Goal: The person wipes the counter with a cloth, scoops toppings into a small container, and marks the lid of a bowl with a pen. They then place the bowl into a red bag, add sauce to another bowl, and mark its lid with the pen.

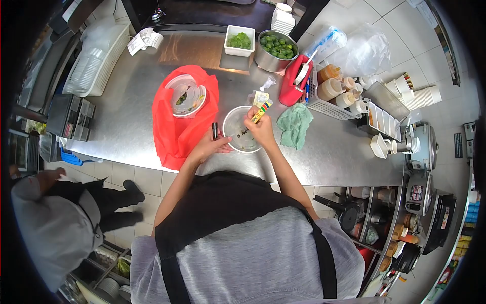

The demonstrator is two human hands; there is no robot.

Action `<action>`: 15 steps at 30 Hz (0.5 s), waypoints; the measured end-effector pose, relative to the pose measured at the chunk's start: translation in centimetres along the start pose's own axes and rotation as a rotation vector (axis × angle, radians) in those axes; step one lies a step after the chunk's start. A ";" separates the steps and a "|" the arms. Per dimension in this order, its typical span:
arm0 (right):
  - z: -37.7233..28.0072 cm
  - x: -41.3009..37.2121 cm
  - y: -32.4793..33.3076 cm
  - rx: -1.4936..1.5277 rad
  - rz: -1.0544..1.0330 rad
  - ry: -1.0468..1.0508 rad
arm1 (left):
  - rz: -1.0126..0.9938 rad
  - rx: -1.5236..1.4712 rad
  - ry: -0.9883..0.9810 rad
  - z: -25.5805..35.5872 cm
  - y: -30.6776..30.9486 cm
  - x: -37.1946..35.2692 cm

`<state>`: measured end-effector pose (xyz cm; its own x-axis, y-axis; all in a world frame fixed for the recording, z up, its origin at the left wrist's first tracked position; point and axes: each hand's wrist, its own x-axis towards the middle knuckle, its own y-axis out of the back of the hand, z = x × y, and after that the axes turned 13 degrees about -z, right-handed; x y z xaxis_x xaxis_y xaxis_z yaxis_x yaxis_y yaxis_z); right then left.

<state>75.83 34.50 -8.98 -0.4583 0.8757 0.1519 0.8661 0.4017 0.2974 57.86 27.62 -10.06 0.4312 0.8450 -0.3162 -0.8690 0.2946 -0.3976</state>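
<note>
A yellow marker [261, 112] is gripped in my right hand [260, 129], its tip down at the clear lid of a round plastic container [234, 121]. Dark writing shows on that lid. My left hand [212, 144] holds a black marker cap [215, 130] between its fingers and rests against the container's left edge. Further left, a second lidded round container [172, 96], also with dark marks on top, sits on a spread red plastic bag [167, 137].
Behind stand a white tub of chopped greens [239, 40] and a metal pot of green limes [277, 45]. A red tape dispenser [293, 83], a green cloth [294, 126] and a basket of sauce bottles [331, 104] are to the right. A co-worker [55, 213] stands at left.
</note>
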 end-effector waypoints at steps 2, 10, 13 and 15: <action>-0.1 0.0 -0.1 0.010 0.006 0.012 | 0.001 0.009 0.003 0.0 0.0 0.0; 0.3 0.1 -0.3 0.015 -0.015 0.070 | -0.001 0.015 0.000 -0.3 0.2 0.2; 0.5 0.2 0.3 0.220 -0.008 0.060 | -0.017 0.015 -0.002 -0.5 0.4 0.2; 0.8 0.3 1.0 0.199 -0.006 0.045 | -0.011 0.022 -0.002 -0.5 0.3 0.2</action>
<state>76.75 35.41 -9.43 -0.4678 0.8623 0.1938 0.8838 0.4554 0.1071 57.81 27.70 -10.70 0.4407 0.8423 -0.3103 -0.8691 0.3139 -0.3821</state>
